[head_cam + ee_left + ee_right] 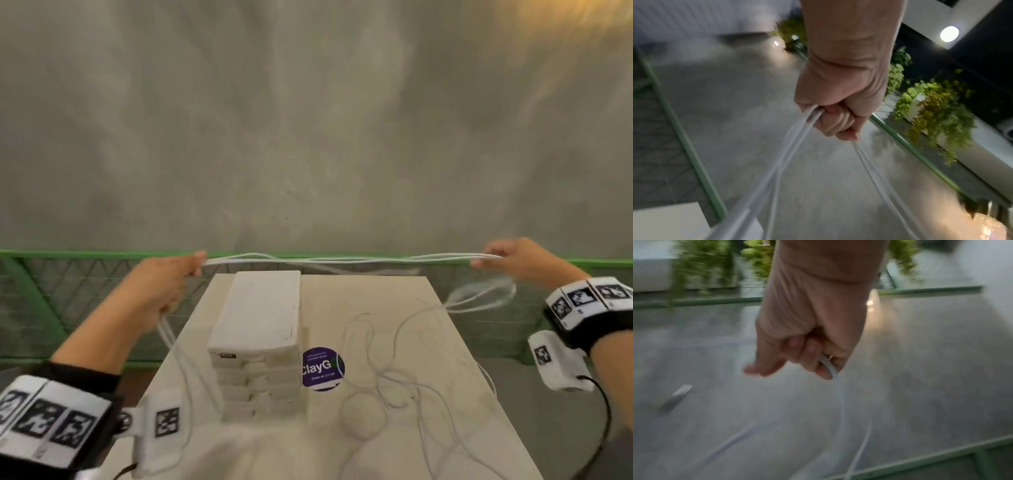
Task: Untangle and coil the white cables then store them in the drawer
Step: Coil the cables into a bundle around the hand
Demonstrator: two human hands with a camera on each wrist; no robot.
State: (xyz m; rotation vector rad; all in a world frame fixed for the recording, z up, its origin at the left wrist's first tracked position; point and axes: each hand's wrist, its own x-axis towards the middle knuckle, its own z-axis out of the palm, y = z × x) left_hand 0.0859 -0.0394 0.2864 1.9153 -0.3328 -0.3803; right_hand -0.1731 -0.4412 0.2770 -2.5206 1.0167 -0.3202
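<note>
A white cable (pixel 342 260) is stretched in several strands above the far end of the table, between my two raised hands. My left hand (pixel 171 284) grips its strands in a fist; in the left wrist view the left hand (pixel 838 116) has cable strands (pixel 795 146) running out of both sides of the fist. My right hand (pixel 507 257) pinches the other end, and a blurred loop (pixel 479 294) hangs under it. In the right wrist view the right hand (pixel 809 353) holds a thin strand (pixel 840 395). More tangled white cables (pixel 394 370) lie on the table. The white drawer unit (pixel 257 339) stands in the middle, drawers closed.
The beige table (pixel 462 394) carries a purple round sticker (pixel 322 368) beside the drawer unit. A green mesh railing (pixel 68 274) runs behind the table, with grey concrete floor beyond. Wrist camera boxes hang under both forearms.
</note>
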